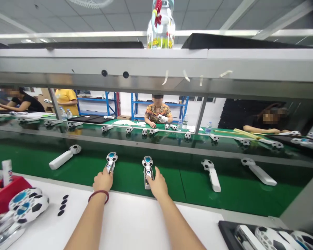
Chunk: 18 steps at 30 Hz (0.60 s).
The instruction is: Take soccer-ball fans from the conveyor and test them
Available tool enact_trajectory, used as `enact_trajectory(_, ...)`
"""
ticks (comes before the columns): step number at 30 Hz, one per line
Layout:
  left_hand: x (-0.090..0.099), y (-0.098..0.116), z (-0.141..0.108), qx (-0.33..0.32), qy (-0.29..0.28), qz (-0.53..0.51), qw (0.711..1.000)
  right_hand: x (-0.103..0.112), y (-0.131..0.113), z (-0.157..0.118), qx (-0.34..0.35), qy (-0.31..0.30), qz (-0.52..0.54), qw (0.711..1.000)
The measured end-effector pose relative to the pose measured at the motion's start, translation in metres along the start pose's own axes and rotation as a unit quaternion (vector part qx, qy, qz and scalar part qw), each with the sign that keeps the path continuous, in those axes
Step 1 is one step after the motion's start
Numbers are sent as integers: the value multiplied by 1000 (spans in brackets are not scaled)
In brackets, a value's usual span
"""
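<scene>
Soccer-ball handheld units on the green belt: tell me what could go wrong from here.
If the green conveyor belt is running, the unit under the right hand could slide away mid-handling. The bracelet above the left hand might catch on the other unit. The loose black oval pieces on the white table could get knocked off.

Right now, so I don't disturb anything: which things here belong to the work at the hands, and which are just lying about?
In use:
left hand on a football-headed handle
right hand on a second handle

Lying about:
black oval pads
red bin
black tray of handles
green conveyor belt
</scene>
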<state>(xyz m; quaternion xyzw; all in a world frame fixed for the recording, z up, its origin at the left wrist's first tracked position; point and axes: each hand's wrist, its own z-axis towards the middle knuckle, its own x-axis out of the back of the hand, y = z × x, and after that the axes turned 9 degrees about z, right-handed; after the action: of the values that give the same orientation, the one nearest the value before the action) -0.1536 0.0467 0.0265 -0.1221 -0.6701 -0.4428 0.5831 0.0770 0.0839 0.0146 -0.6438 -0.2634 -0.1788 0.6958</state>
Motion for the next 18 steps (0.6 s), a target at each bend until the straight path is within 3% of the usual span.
enact_trajectory(4,-1,3,1,9,-41,-53,998,-3,-6,14,-33,-22,-13,999)
enact_trajectory(7,5,12,-6,-3,-107,-142,984,2,-9,16,-76,-89,102,988)
enact_trajectory(10,17,33,-26,-46,-159,-246,955,10,-14,12,-75,-158,201,964)
enact_trajectory(12,31,52,-43,-89,-173,-354,915,18,-23,7,-54,-169,264,948)
enact_trajectory(13,40,62,-52,-109,-171,-433,878,25,-29,3,-39,-164,319,933)
enact_trajectory(16,72,83,-76,-139,-112,-592,786,51,-51,-12,16,-143,506,850)
enact_trajectory(18,93,89,-90,-162,-88,-630,754,73,-66,-25,52,-148,570,807)
